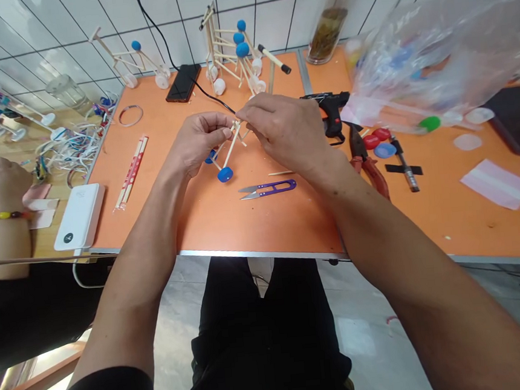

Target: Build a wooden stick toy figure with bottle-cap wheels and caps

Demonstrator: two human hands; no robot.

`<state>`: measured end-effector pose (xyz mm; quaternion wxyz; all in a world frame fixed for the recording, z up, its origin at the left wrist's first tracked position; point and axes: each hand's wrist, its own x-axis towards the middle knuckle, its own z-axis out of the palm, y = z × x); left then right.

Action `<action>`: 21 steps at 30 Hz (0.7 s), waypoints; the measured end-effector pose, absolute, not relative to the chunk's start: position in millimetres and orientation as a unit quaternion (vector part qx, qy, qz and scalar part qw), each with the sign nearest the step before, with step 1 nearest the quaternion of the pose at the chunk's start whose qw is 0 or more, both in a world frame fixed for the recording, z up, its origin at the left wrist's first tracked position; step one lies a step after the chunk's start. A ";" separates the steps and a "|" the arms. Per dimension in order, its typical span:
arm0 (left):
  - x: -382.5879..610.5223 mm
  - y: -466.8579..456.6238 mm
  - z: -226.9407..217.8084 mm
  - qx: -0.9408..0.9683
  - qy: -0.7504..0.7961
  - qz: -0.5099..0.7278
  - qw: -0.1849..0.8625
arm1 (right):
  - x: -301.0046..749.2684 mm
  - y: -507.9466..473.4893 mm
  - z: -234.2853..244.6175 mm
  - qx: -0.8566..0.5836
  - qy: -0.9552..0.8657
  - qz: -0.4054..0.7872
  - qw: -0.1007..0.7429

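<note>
Nearest the front edge, purple-handled snips (264,190) were laid open on the orange table (245,232). Just beyond them, a small blue-capped stick frame (231,147) was pinched near its top by the left hand (196,143); the right hand (288,126) was bent in there, its grip impossible to tell. Farther back, a larger stick structure (242,49) was stood before the tiled wall (266,6).

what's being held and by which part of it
The small stick frame with blue caps: the left hand pinches it near its upper end. The right hand is at that end too, but whether it grips anything cannot be told.
</note>
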<state>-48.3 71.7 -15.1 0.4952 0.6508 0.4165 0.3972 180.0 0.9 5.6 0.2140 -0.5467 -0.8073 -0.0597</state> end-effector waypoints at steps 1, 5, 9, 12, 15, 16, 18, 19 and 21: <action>-47.1 70.9 -15.2 0.655 0.410 0.396 0.496 | 179.2 0.6 5.6 -0.548 -0.808 -0.072 0.202; -46.3 67.3 -13.9 0.675 0.399 0.400 0.475 | 180.0 1.3 7.7 -0.570 -0.802 -0.056 0.173; -50.2 63.6 -8.0 0.704 0.400 0.389 0.440 | 182.3 2.7 10.4 -0.596 -0.767 0.057 0.231; -50.3 61.0 -4.4 0.719 0.408 0.372 0.423 | 183.0 2.9 11.0 -0.610 -0.755 0.060 0.233; -46.2 59.2 -5.0 0.712 0.419 0.378 0.417 | 183.2 2.6 11.0 -0.614 -0.757 0.039 0.221; -44.5 58.9 -5.9 0.708 0.422 0.383 0.418 | 183.2 2.6 11.1 -0.613 -0.755 0.046 0.229; -41.1 58.8 -8.0 0.702 0.424 0.391 0.417 | 183.4 2.7 11.6 -0.609 -0.751 0.072 0.246; -39.7 58.8 -8.9 0.703 0.422 0.394 0.415 | 183.6 2.9 11.7 -0.608 -0.749 0.080 0.250; -37.2 58.8 -10.0 0.711 0.417 0.395 0.405 | 184.8 3.9 11.0 -0.610 -0.745 0.089 0.255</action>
